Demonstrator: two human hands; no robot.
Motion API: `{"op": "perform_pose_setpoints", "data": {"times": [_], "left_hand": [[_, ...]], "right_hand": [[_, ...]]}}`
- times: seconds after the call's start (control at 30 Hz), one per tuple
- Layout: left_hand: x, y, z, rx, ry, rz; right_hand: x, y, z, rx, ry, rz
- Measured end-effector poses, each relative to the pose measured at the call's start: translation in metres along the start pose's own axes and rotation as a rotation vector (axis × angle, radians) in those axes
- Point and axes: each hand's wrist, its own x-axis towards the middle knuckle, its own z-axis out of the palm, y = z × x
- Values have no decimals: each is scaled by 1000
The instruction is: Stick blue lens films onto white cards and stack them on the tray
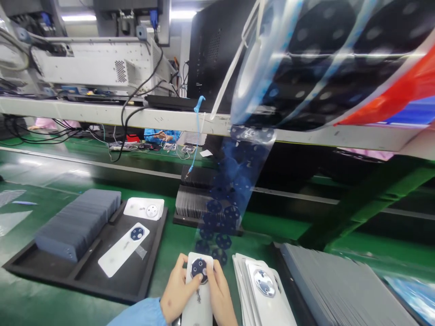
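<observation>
Both my hands close on one white back cover at 6 o'clock in my view. My left hand takes its 9 o'clock edge and my right hand its 3 o'clock edge, each grip narrow around it. Its long axis runs from 6 to 12 o'clock, away from me. The dark lens ring sits at its 12 o'clock end, under both thumbs, neither hand nearer. A film strip of such rings hangs just beyond at 12 o'clock. A stack of white covers lies at 3 o'clock on the green counter, and a black tray at 10 o'clock.
</observation>
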Motion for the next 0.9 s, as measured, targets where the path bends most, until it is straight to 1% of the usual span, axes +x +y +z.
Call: {"op": "perform_pose_setpoints", "data": {"times": [0.03,0.1,0.13,0.17,0.23,0.27,0.3,0.33,0.37,0.43,0.47,0.5,0.57,0.67,0.77,0.83,0.9], "left_hand": [[1,1,-2,8,35,15],[4,9,-8,85,100,52],[5,16,-12,147,122,69],[6,24,-19,206,130,82],[5,44,-38,393,120,109],[4,55,-51,506,129,111],[3,65,-67,683,158,112],[1,73,-85,927,251,71],[0,80,-104,1024,339,22],[-3,86,-140,1142,485,-108],[-4,87,-156,1181,532,-184],[-4,85,-169,1210,563,-249],[-4,81,-186,1250,586,-339],[-4,77,-196,1286,597,-388],[-7,81,-196,1276,601,-388],[-13,89,-191,1232,559,-355],[-19,98,-178,1180,530,-280]], "right_hand": [[-1,0,2,22,-73,-16],[-5,2,7,82,-271,-60],[-7,2,10,109,-348,-67],[-9,3,12,132,-384,-62],[-11,4,14,153,-372,-50],[-12,4,13,155,-354,-48],[-13,3,11,164,-331,-47],[-13,3,7,173,-309,-46],[-13,2,4,175,-291,-45],[-14,1,-2,165,-268,-42],[-15,2,-4,163,-261,-36],[-16,2,-6,169,-257,-29],[-19,4,-6,203,-257,-18],[-24,6,-4,257,-259,-16],[-27,5,-7,291,-258,-19],[-28,2,-10,305,-262,-28],[-29,-2,-12,310,-262,-55]]}}
